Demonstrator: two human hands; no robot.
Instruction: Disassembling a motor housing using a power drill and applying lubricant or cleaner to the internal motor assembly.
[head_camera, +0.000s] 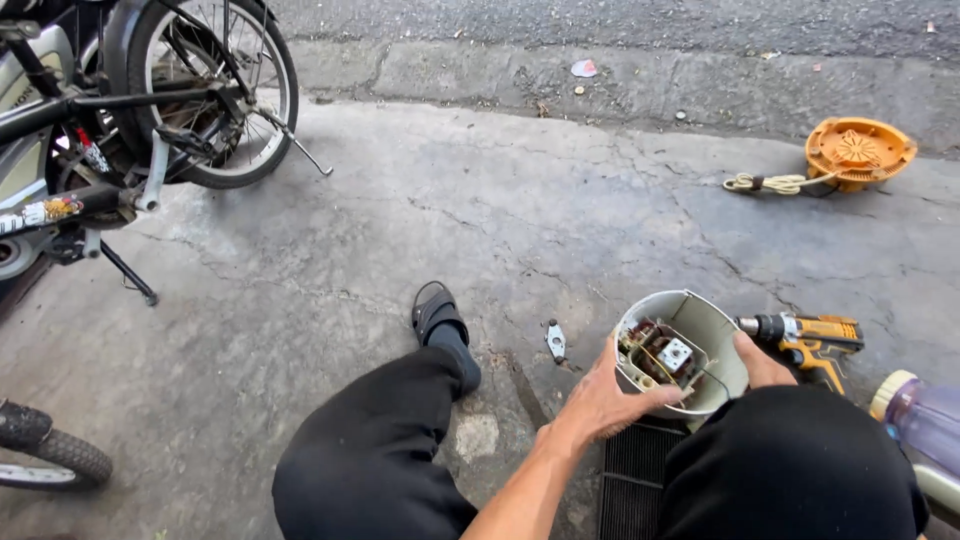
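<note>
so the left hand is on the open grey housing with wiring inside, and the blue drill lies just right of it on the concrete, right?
Not quite: the drill is yellow and black, not blue. The rest holds in the head view: the left hand is on the open grey housing with wiring inside, and the drill lies just right of it on the concrete.

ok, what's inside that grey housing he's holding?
Inside the grey housing: a white switch block, brown parts and thin wires. The left hand covers the lower rim; the right hand and knee hide the right side. Anything deeper can't be seen.
</note>
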